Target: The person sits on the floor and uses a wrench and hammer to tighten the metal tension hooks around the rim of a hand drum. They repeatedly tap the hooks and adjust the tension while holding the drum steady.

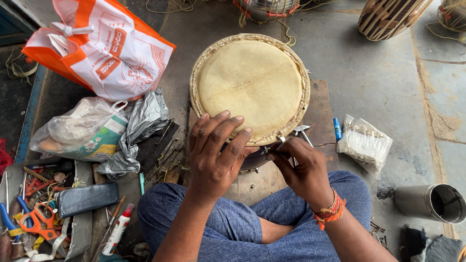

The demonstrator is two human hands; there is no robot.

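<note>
1. Several loose things crowd the far left: orange-handled scissors in a tool tray, a dark flat case, a small white glue bottle, and above them an orange and white carrier bag and a clear plastic bag.
2. Thin metal nails lie scattered just left of the knee, within reach.
3. The left hand lies flat, fingers spread, on the near edge of the drum. It grasps nothing; it only presses. Firm, even downward pressure looks right here, so the skin and rim do not shift.
4. The drum sits on a wooden board in front of the crossed legs, its pale skin face up.
5. The right hand is pinched shut on a small metal tool at the drum's near rim, beside the left fingertips. I would judge that short, controlled pulls, close to the pressing hand, serve best.
6. A hammer head rests just behind the right hand.
7. Farther right lie a small blue tube, a clear packet and a steel cup on its side.
</note>
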